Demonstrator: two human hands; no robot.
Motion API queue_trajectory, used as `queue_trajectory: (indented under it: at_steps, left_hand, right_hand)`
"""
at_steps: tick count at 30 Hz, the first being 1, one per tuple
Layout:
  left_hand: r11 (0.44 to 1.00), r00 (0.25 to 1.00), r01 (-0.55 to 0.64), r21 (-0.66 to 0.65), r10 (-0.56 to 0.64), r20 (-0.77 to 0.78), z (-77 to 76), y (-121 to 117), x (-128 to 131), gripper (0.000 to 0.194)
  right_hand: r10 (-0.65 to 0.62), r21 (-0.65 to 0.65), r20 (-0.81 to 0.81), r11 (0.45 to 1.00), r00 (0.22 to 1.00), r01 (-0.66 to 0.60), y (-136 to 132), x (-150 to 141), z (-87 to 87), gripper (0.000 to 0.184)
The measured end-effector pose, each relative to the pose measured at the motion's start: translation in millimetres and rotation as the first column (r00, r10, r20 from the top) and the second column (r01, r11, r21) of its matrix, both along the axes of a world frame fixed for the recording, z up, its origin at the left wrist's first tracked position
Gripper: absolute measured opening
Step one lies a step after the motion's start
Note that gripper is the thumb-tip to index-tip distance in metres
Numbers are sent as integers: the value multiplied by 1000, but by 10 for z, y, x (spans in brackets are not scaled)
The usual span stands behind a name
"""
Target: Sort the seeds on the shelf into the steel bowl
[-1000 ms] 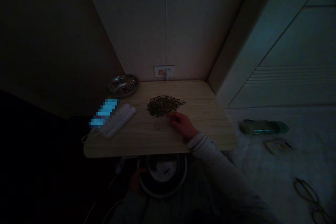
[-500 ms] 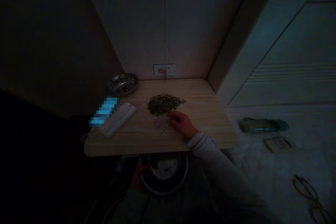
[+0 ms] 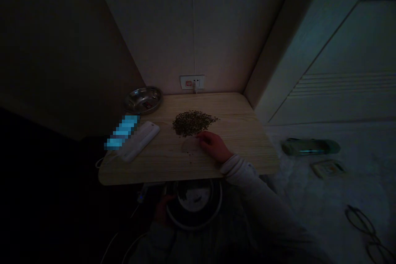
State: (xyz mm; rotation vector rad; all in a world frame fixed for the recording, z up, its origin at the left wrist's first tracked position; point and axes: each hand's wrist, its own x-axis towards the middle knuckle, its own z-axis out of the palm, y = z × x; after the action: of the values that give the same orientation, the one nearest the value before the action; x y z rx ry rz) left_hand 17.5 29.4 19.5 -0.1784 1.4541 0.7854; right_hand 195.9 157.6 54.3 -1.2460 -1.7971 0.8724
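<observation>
Lying just beyond the right hand (image 3: 214, 146) are small dark grains (image 3: 192, 123).

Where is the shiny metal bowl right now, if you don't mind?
In the head view, the metal bowl sits at the table's far left corner, beyond the white power strip.

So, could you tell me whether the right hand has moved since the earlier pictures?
No, not visibly: against the table's front edge, the right hand is in the same place, by the small dark pieces.
</observation>
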Motion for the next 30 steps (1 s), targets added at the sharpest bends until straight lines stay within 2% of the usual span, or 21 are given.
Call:
queue_trajectory:
  at_steps: [4,9,12,14,18,21,25,30]
  left_hand:
    - [998,1000,-14,53,16,-25,-1,1,15,39]
    - [998,998,-46,50,44,38,-165,-14,-36,36]
    - [999,999,-33,42,34,-15,-264,-35,-92,32]
    - [998,997,1,55,3,-76,-271,-47,-105,32]
    - [994,985,8,106,10,-174,-152,-32,-52,38]
    - [990,986,-49,131,69,-151,-52,-1,0,45]
    - [998,997,-40,45,42,-63,44,26,35,47]
    - [999,996,-42,19,43,-84,144,45,70,46]
  right_hand:
    - [17,-9,22,1000,1000,-17,-2,5,5,24]
    - [27,1,23,1000,999,-27,9,10,-23,24]
    - [37,0,29,999,999,-37,7,10,-33,25]
    - [51,1,31,999,998,-51,3,10,-34,25]
    - [59,-5,34,998,998,-59,-1,9,-30,25]
    - [63,-10,33,998,997,-63,-4,9,-19,25]
    - [95,-14,21,995,995,-95,-17,9,4,25]
    - [130,-22,27,991,991,-130,-41,5,18,24]
